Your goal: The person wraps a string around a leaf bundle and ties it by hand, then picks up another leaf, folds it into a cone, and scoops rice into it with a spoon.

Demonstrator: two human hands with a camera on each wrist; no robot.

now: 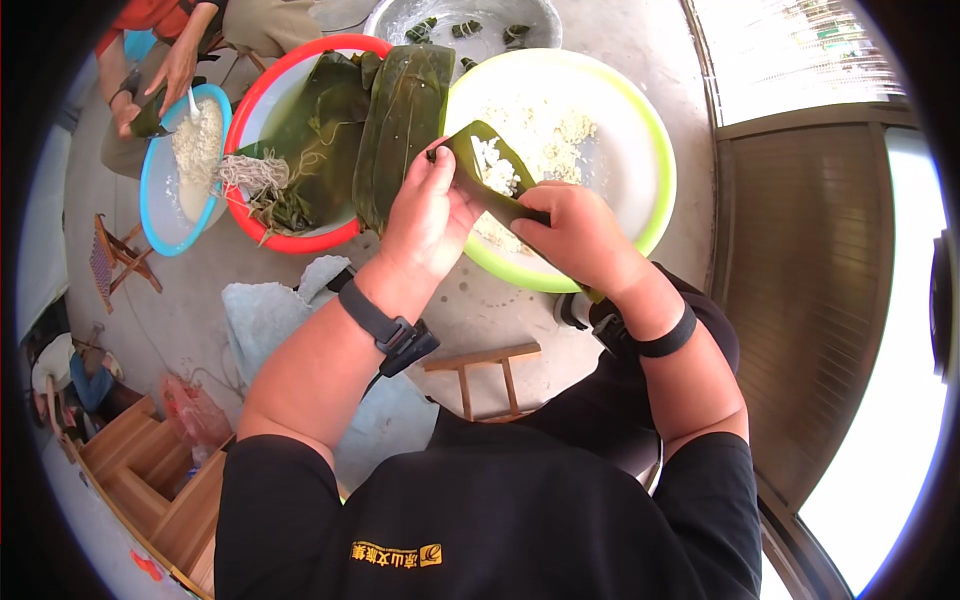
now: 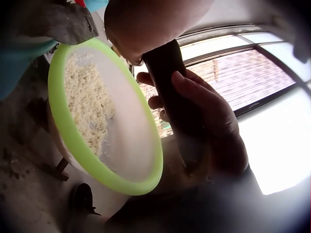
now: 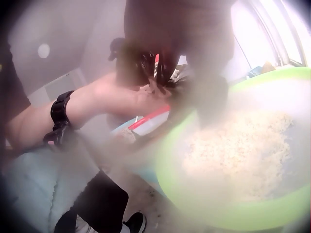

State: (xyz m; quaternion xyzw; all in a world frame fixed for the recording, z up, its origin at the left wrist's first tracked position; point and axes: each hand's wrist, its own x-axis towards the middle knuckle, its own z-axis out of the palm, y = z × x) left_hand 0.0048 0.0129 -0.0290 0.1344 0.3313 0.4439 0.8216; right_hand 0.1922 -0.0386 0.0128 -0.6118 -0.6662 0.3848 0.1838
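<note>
A folded green leaf (image 1: 466, 168), cupped around white rice (image 1: 493, 168), is held between both hands over a lime-rimmed basin (image 1: 662, 170). My left hand (image 1: 428, 220) grips the leaf's left end, thumb up along its side. On the other side, my right hand (image 1: 585, 232) pinches the leaf with thumb and fingers, and its tail hangs below that hand. The left wrist view shows the right hand (image 2: 216, 109) around the dark leaf strip (image 2: 177, 97). In the right wrist view the held part is blurred and dark. Loose rice grain (image 1: 560, 140) lies in the basin below.
Left of the basin, broad leaves (image 1: 410, 120) lie across a red-rimmed basin (image 1: 238, 130) with water and strings (image 1: 255, 173). Another person's hands (image 1: 180, 65) work over a blue basin (image 1: 150, 215) of rice. A metal bowl (image 1: 545, 25) holds several wrapped bundles. A wooden stool (image 1: 485, 357) stands below.
</note>
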